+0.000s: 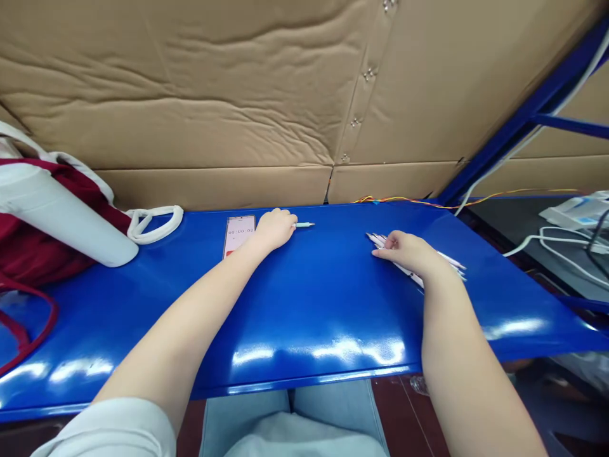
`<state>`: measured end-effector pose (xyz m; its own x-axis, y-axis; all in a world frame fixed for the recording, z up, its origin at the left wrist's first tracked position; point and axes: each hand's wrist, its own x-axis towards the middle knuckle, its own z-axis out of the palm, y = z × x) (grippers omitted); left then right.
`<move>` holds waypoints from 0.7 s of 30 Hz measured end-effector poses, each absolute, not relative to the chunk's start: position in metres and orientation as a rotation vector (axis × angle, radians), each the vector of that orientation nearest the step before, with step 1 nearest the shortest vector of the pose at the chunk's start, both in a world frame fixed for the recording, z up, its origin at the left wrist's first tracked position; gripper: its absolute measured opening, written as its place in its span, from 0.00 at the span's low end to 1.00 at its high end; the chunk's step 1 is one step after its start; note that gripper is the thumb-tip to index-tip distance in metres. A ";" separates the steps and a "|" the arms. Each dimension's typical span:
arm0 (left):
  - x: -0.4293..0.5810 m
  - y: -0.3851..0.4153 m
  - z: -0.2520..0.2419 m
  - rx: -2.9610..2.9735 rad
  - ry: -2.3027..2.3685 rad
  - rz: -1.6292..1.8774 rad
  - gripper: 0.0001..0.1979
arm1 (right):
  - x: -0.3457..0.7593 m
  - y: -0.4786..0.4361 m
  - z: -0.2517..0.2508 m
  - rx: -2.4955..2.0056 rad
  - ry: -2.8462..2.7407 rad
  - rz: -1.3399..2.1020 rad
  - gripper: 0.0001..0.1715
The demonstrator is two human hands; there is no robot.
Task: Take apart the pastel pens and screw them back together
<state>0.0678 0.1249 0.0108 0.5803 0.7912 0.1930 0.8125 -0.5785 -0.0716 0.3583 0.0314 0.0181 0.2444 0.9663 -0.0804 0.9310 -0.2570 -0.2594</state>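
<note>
My left hand point(275, 228) rests on the blue table point(304, 304) near its back edge, fingers curled round a light pen point(303, 225) whose tip sticks out to the right. A phone point(239, 235) lies flat just left of that hand, its screen lit. My right hand point(410, 252) lies further right, fingers curled over a bundle of white pens point(380, 240) that fan out from under it on both sides.
A white bottle point(61, 219) lies on a dark red bag point(28, 254) at the left, with a white strap loop point(155, 223) beside it. Cardboard point(238, 95) walls the back. White cables point(561, 244) and a blue frame point(523, 114) stand at the right.
</note>
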 end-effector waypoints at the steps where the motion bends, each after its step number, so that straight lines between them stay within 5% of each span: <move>1: 0.071 0.131 0.007 -2.657 -1.358 -0.202 0.12 | 0.361 0.031 0.017 -2.358 -1.834 0.349 0.14; 9: 0.066 0.072 0.017 -2.714 -1.234 -0.527 0.22 | 0.344 0.030 0.024 -2.137 -1.820 0.363 0.10; 16: 0.038 -0.009 0.025 -3.073 -1.358 -0.726 0.23 | 0.254 0.003 0.031 -1.240 -1.302 1.200 0.07; 21: 0.022 -0.008 0.018 -2.974 -1.370 -0.496 0.12 | 0.219 -0.008 0.014 -1.133 -1.574 1.358 0.07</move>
